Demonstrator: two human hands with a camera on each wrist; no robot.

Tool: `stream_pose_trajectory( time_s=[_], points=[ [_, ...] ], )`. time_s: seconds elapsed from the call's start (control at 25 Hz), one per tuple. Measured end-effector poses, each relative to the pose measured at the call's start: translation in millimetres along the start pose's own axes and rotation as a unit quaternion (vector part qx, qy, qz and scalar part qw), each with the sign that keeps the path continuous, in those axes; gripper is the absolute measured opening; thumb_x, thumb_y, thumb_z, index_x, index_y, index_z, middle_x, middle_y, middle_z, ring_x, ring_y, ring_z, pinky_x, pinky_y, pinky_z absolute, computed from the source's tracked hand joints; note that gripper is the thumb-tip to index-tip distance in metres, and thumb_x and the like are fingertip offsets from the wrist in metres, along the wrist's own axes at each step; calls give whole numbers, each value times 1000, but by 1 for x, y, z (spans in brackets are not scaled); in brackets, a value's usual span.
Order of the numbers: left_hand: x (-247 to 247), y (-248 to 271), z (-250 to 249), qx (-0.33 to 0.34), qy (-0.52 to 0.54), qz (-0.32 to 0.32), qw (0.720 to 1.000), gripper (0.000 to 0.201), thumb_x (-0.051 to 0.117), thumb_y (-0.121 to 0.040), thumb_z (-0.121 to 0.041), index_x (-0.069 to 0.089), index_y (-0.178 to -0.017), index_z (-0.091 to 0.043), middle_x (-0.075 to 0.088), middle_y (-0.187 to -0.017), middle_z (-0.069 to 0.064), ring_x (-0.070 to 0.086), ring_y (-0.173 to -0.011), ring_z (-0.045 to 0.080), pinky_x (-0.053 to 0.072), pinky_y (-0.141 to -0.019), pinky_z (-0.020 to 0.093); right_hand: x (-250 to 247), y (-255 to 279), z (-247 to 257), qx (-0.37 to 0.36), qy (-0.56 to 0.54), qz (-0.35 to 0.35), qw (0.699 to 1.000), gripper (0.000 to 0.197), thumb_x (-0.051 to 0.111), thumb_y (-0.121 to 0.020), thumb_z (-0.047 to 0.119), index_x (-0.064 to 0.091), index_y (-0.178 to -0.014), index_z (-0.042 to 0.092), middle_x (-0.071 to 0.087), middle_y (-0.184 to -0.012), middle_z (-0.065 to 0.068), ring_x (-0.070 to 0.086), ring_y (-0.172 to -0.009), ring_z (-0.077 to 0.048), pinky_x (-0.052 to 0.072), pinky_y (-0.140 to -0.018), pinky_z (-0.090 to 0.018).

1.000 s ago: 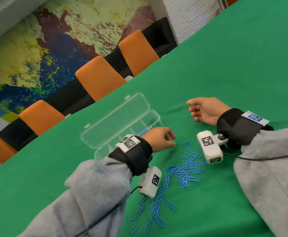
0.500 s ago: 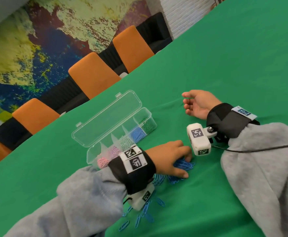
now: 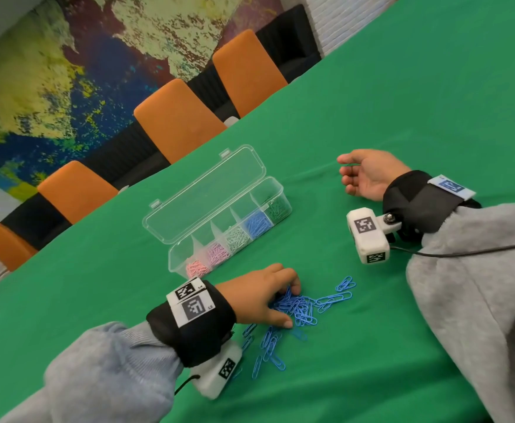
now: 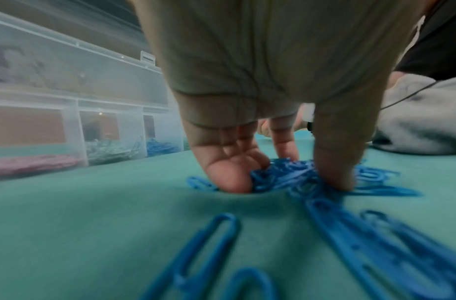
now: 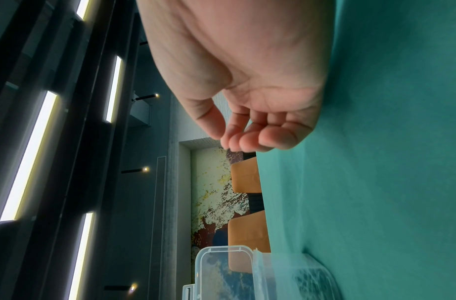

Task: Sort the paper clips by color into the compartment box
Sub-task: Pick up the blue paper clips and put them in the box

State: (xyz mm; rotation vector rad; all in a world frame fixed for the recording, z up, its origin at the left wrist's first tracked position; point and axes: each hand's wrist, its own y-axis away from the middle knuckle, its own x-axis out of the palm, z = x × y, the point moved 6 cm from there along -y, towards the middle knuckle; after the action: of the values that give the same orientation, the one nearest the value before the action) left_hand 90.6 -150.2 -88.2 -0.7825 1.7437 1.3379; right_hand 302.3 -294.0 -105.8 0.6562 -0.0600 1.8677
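Note:
A clear compartment box [image 3: 175,261] stands on the green table with its lid [image 3: 207,190] folded back. Its cells hold salmon, pink, white, blue [image 3: 257,224] and green clips. A heap of blue paper clips [image 3: 306,311] lies in front of it. My left hand [image 3: 291,306] is down on the heap, thumb and fingers curled round a clump of clips. In the left wrist view the fingertips [image 4: 229,178] press into the blue clips [image 4: 281,174]. My right hand [image 3: 363,178] rests on its side on the cloth, right of the box, fingers loosely curled [image 5: 247,140] and holding nothing.
More blue clips [image 3: 270,346] lie scattered toward me beside the left wrist camera, and a few [image 3: 338,296] to the right of the heap. Orange chairs [image 3: 177,117] line the table's far edge. A black cable [image 3: 464,254] runs from the right wrist.
My left hand came from beside the box down onto the clip heap, and its fingers have drawn clips into a clump. The right hand has stayed where it was.

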Motion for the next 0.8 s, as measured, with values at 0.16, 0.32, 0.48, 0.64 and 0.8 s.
stream_pose_trajectory(
  time_s=[0.16, 0.32, 0.48, 0.64, 0.8],
  points=[
    [0, -4, -11, -2, -3, -27, 1000, 26, 59, -83, -8, 54, -108, -13, 48, -93, 1, 44, -74, 16, 36, -68, 23, 0, -1, -1, -1, 9, 5, 1000, 15, 42, -94, 14, 54, -86, 17, 47, -66, 0, 43, -52, -12, 37, -39, -13],
    [-2, -10, -15, -8, -21, -18, 1000, 16, 55, -77, -2, 54, -88, -14, 51, -82, 2, 43, -69, 18, 35, -61, 25, 0, -1, -1, 0, 12, 5, 1000, 15, 42, -94, 15, 54, -86, 17, 47, -66, 0, 43, -52, -11, 38, -39, -14],
    [-9, -10, 4, -59, 39, -17, 997, 19, 55, -77, 0, 52, -81, -19, 55, -70, -2, 50, -59, 13, 41, -58, 19, -1, 0, -1, -1, 12, 5, 1000, 14, 43, -94, 15, 55, -86, 17, 47, -66, 0, 43, -52, -11, 38, -39, -15],
    [-36, -6, 30, -135, 154, -75, 976, 25, 55, -82, 4, 51, -76, -20, 59, -68, -6, 58, -51, 7, 53, -61, 22, 1, 2, 1, 0, 13, 8, 1000, 15, 44, -94, 14, 55, -85, 17, 47, -66, 1, 42, -52, -11, 37, -40, -18],
    [-77, -7, 61, -201, 280, -161, 925, 23, 52, -85, 10, 49, -77, -12, 56, -70, 1, 56, -49, 4, 54, -57, 17, 2, 3, 1, 1, 15, 9, 1000, 15, 43, -94, 15, 54, -83, 18, 46, -66, 0, 42, -51, -11, 36, -40, -17]
  ],
)
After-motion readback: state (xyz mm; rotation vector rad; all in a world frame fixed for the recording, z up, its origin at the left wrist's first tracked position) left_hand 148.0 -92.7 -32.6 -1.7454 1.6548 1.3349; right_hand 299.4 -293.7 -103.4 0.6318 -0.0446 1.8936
